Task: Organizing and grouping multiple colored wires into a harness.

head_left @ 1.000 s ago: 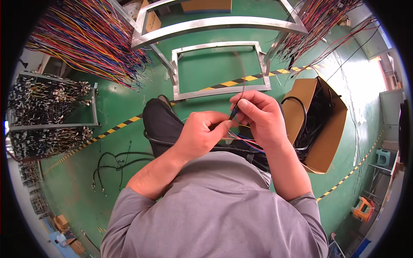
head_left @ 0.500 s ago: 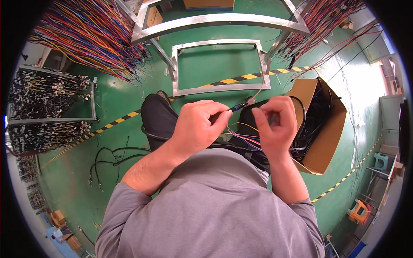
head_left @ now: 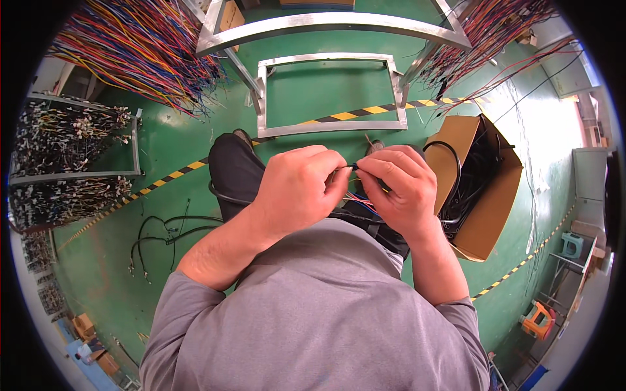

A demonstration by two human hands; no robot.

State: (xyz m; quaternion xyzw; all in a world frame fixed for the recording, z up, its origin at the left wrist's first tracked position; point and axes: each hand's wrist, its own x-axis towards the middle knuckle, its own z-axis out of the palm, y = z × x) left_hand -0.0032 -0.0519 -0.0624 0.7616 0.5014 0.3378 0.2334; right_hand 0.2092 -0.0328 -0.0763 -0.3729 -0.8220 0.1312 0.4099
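Above my lap, my left hand pinches one end of a small dark cable connector. My right hand has its thumb and fingers closed on the connector's other end, so only a short piece shows between the two hands. Several thin coloured wires run below my right hand, over my lap. A black cable lies across my left thigh. The fingers hide most of the connector.
On the right stands an open cardboard box full of black cables. A metal frame stands ahead. Bundles of coloured wires hang at the far left, others at the far right. Black cables lie on the green floor.
My right hand has moved in to the left and closed on the connector, which was held by my left hand alone. The view has shifted slightly.
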